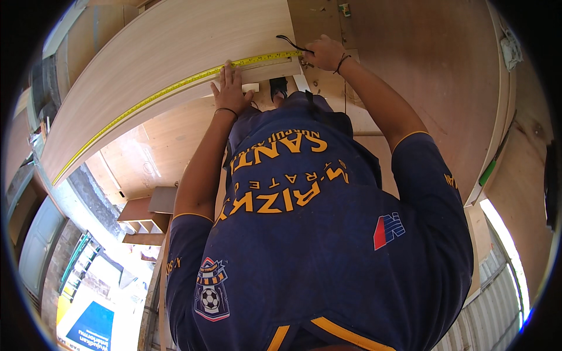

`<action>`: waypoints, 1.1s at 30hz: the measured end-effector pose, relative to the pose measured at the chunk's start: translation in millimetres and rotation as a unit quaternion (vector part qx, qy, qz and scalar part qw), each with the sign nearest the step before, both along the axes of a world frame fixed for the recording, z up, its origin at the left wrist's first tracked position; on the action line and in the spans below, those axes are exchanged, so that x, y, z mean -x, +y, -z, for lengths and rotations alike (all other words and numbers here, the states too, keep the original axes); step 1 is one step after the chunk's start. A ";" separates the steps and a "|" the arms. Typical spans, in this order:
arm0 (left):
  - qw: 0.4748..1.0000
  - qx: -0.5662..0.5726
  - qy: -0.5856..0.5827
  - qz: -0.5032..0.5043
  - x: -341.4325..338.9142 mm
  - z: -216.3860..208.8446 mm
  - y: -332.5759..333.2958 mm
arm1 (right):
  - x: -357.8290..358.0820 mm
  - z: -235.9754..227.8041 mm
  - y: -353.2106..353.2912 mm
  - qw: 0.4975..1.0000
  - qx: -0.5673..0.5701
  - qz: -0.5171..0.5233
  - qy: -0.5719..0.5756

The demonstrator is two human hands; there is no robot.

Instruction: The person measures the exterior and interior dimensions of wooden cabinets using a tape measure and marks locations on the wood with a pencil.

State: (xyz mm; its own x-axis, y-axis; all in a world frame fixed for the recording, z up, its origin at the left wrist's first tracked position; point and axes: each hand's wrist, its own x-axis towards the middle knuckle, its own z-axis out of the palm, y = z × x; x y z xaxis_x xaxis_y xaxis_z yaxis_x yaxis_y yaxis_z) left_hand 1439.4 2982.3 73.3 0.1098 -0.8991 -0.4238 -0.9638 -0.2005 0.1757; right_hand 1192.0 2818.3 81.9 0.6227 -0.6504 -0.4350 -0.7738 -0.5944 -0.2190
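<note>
A long pale wood-grain board lies in front of me, reaching from the far middle down to the left. Along its near side runs a yellow tape measure, its blade drawn out to the board's left end. My left hand rests flat on the board with fingers apart, fingertips at the blade. At the board's right end, my right hand is closed around the tape measure's body, which the fingers mostly hide. A black strap loops out from that hand over the board.
A brown wood panel spreads to the right. Below the board's near edge is a pale wooden surface. Small open-fronted cabinets stand at lower left, by a bright opening with a blue sign. A crumpled pale bag lies far right.
</note>
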 end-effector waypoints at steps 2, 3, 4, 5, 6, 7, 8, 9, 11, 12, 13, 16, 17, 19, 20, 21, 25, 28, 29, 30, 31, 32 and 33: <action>1.000 0.000 0.000 -0.001 0.3 0.3 -0.1 | 0.4 1.9 0.5 1.000 0.015 -0.001 -0.008; 1.000 0.001 0.000 -0.001 0.4 0.4 -0.1 | 0.8 2.8 0.6 1.000 0.016 -0.001 -0.009; 1.000 0.001 0.000 -0.002 0.4 0.5 -0.1 | 1.0 3.6 1.0 1.000 0.016 -0.002 -0.010; 1.000 0.002 0.000 -0.002 0.6 0.8 -0.1 | 1.4 4.3 1.2 1.000 0.016 -0.002 -0.012; 1.000 0.000 0.000 -0.002 0.7 0.9 -0.1 | 1.6 4.7 1.4 1.000 0.021 -0.003 -0.011; 1.000 -0.001 0.000 -0.003 0.8 1.1 -0.1 | 1.9 5.0 1.9 1.000 0.025 -0.003 -0.010; 1.000 -0.003 0.003 -0.002 0.9 1.2 0.0 | 2.0 5.0 2.3 1.000 0.030 -0.004 -0.009; 1.000 -0.002 0.000 -0.004 1.0 1.2 -0.1 | 2.1 4.9 2.7 0.999 0.031 -0.003 -0.009; 1.000 -0.004 0.006 -0.005 1.3 1.2 -0.3 | 2.1 4.3 3.3 0.999 0.034 0.000 -0.010; 1.000 -0.002 0.002 -0.006 1.6 1.2 -0.6 | 2.2 4.0 3.4 0.999 0.036 -0.002 -0.011; 1.000 -0.004 0.001 -0.005 1.5 0.9 -0.8 | 2.0 3.7 3.7 0.999 0.038 -0.003 -0.011; 1.000 -0.006 0.003 -0.007 1.8 0.1 -1.2 | 2.1 3.3 4.2 0.999 0.042 -0.003 -0.015; 1.000 -0.006 0.004 -0.008 2.1 -0.1 -1.3 | 2.3 3.4 4.3 0.999 0.043 -0.003 -0.016; 1.000 -0.009 0.001 -0.006 3.0 -0.3 -1.4 | 2.9 3.9 4.4 0.999 0.039 -0.001 -0.013; 1.000 -0.010 0.000 -0.006 3.2 -0.4 -1.5 | 3.0 4.2 4.4 0.999 0.038 0.000 -0.011; 1.000 -0.011 -0.001 -0.006 3.5 -0.4 -1.5 | 3.3 4.5 4.5 0.999 0.037 0.000 -0.012; 1.000 -0.014 -0.007 -0.004 4.3 0.2 -1.8 | 3.8 5.0 4.5 0.999 0.036 0.001 -0.020; 1.000 -0.013 -0.005 -0.006 4.8 1.2 -2.3 | 4.0 4.8 4.7 0.999 0.039 0.002 -0.025; 1.000 -0.016 0.001 -0.007 4.9 1.6 -2.3 | 4.1 4.7 4.7 0.999 0.040 0.003 -0.026; 1.000 -0.013 -0.002 -0.009 5.0 2.0 -2.3 | 4.0 4.6 4.6 0.999 0.036 0.005 -0.023; 1.000 -0.013 0.000 -0.011 5.2 2.5 -2.5 | 4.2 4.7 4.4 0.999 0.032 0.006 -0.020; 1.000 -0.012 0.006 -0.013 5.4 3.0 -2.6 | 4.2 4.7 4.2 0.999 0.028 0.007 -0.016; 1.000 -0.011 0.003 -0.015 5.5 3.4 -2.5 | 4.1 5.0 4.1 0.999 0.029 0.007 -0.019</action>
